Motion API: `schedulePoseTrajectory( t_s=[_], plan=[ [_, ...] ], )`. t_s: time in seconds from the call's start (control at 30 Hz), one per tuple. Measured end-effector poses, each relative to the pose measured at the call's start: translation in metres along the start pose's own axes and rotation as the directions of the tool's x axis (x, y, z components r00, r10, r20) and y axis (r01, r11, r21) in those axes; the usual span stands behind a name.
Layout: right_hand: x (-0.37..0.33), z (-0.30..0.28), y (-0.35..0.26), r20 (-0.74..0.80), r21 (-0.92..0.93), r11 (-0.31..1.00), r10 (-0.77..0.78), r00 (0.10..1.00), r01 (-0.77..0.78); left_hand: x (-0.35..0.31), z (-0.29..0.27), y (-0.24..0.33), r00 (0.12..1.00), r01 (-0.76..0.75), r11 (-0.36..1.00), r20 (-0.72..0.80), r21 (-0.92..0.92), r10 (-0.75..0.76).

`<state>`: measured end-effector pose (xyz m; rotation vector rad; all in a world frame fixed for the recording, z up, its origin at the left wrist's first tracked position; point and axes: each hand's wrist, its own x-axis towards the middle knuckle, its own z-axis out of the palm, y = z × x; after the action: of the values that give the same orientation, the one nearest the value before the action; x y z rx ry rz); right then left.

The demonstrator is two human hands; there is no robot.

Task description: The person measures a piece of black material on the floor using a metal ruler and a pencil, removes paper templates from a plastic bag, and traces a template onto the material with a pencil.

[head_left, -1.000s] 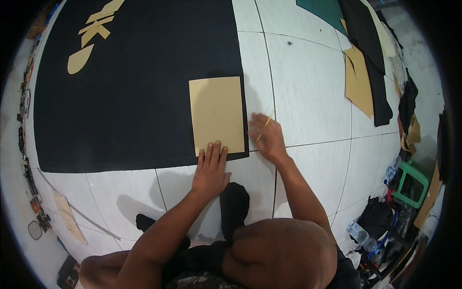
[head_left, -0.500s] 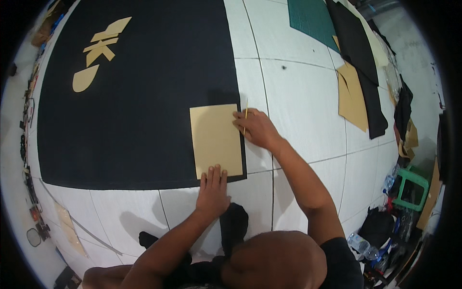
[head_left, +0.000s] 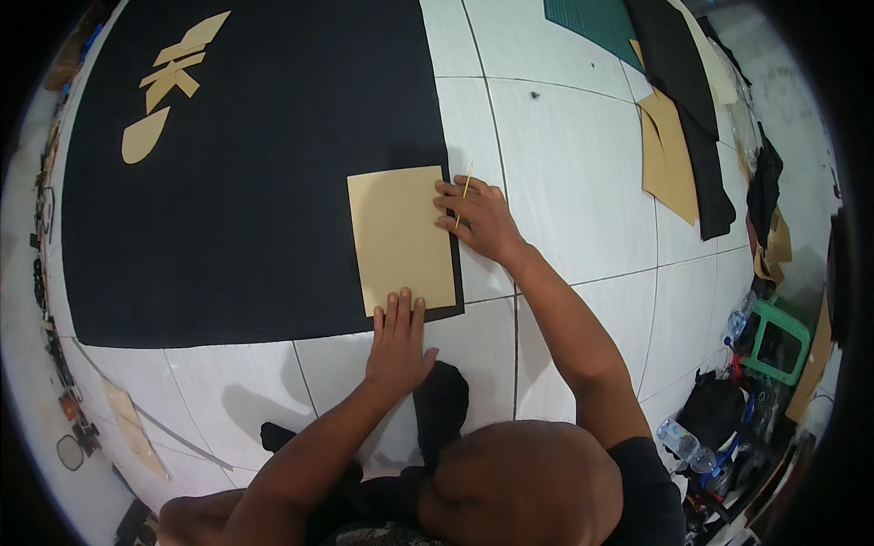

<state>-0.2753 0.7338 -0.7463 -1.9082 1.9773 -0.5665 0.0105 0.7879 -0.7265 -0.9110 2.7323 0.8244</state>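
A tan rectangular card (head_left: 401, 237) lies on a large black sheet (head_left: 218, 246), close to that sheet's right and near edges. My left hand (head_left: 398, 350) rests with its fingers stretched out on the card's near edge, thumb to the right. At the card's upper right edge, the fingertips of my right hand (head_left: 482, 218) touch its border. Between the fingers of that hand sits a thin yellow stick (head_left: 466, 187), perhaps a pencil or pen, pointing away from me; its exact kind is too small to tell.
Several cut tan pieces (head_left: 146, 136) lie on the sheet's far left. White floor tiles (head_left: 583, 182) surround it. To the far right are a green mat (head_left: 592, 36), folded black material (head_left: 678, 82) and tan offcuts (head_left: 669, 164). A green stool (head_left: 778, 341) and plastic bottles (head_left: 683, 443) stand nearer.
The whole scene sits slightly higher in the picture as the view shifted. My right hand's fingers have spread a little along the card's right edge; the left hand stays on the card.
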Motion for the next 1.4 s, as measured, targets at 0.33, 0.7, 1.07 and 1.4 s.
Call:
schedulePoseTrajectory(
  t_s=[0.33,0.7,1.07,1.4],
  plan=[
    [0.001,0.008,-0.001,0.022,-0.027,1.000,0.001,1.000,0.000,-0.002,0.003,-0.004,1.000,0.021,0.999,-0.009,0.046,-0.020],
    [0.000,0.004,-0.006,-0.005,-0.011,1.000,0.014,1.000,-0.014,-0.003,0.017,-0.001,0.998,0.047,0.998,-0.043,-0.039,-0.049],
    [0.000,0.004,-0.007,-0.017,0.013,1.000,0.015,1.000,-0.015,-0.003,0.012,0.000,0.998,0.045,0.997,-0.045,-0.059,-0.048],
    [0.000,0.006,-0.004,-0.043,0.024,1.000,-0.008,0.999,0.009,0.004,-0.006,0.006,0.995,0.076,0.997,0.067,0.017,-0.077]
  ],
)
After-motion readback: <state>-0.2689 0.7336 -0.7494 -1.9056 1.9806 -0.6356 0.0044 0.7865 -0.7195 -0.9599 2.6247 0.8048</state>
